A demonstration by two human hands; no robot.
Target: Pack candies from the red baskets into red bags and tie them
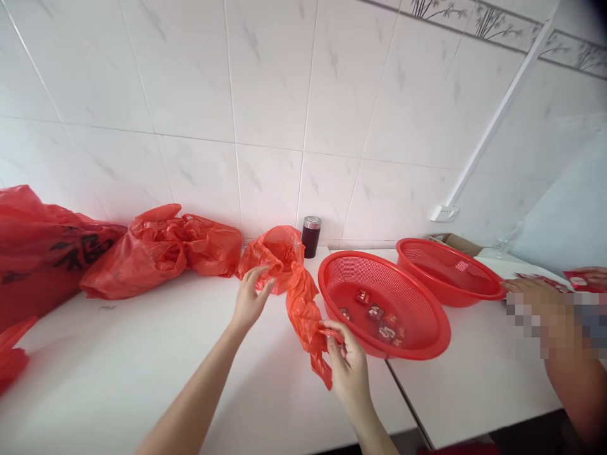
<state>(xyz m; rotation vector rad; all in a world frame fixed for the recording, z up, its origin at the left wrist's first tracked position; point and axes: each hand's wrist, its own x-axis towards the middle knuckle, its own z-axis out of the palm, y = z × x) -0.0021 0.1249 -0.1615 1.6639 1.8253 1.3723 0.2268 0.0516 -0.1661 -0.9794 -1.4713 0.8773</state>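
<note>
My right hand (348,366) pinches the side of a crumpled red plastic bag (303,306) that hangs down over the white table in a twisted strip. My left hand (252,300) is at another part of red plastic, a bag (275,253) with its mouth gathered open, its fingers spread and apart; whether a fingertip touches the film I cannot tell. Just right of my right hand stands a red plastic basket (339,284) with several small wrapped packets (374,311) on its bottom.
Red bags (142,253) line the wall, a larger one (42,253) at far left. A dark tumbler (311,239) stands behind. A second red basket (441,287) is at right, near another person's hand (535,297). A seam (403,392) splits the table (142,366).
</note>
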